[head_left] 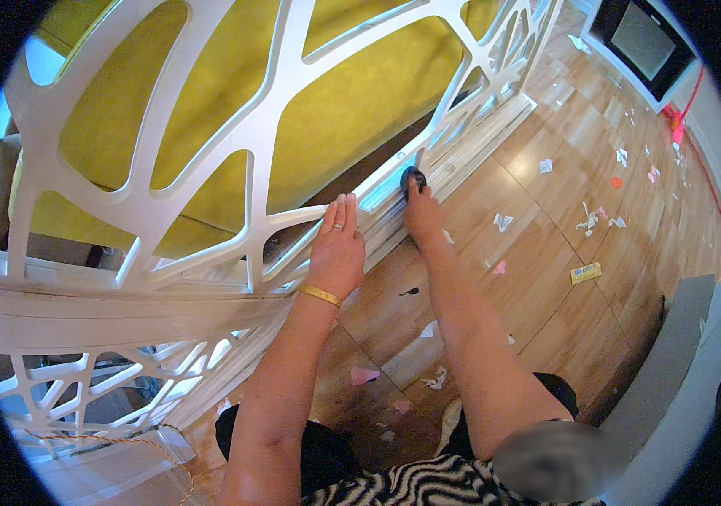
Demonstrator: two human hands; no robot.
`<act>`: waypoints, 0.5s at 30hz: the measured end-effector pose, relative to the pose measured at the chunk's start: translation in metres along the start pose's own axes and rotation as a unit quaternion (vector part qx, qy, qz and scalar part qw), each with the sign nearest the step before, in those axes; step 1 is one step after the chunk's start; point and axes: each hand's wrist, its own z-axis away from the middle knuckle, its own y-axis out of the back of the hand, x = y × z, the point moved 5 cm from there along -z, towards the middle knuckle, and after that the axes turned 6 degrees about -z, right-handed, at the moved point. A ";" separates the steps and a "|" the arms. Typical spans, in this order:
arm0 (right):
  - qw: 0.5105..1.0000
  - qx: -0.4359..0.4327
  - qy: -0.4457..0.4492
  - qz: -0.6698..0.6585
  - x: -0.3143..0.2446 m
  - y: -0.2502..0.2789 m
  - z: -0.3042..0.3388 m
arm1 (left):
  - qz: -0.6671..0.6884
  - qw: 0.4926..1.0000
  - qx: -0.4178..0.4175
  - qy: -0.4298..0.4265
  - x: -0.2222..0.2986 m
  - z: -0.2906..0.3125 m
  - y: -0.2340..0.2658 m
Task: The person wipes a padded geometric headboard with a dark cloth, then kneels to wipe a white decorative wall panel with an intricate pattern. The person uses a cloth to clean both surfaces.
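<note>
Left hand (337, 244) flat, fingers spread open on white lattice screen (209, 169). At its 2 o'clock, right hand (419, 211) closed around small dark object (412, 178), pressed against the screen.

The right hand (422, 215) covers most of a small dark object (412, 179), so its kind is unclear. Left of the left hand (337, 249), the white lattice screen (209, 169) runs out of frame.
</note>
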 end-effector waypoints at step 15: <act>0.986 0.003 -0.021 -0.163 -0.037 -0.046 0.052 | 0.028 0.999 -0.012 0.024 0.005 -0.002 -0.003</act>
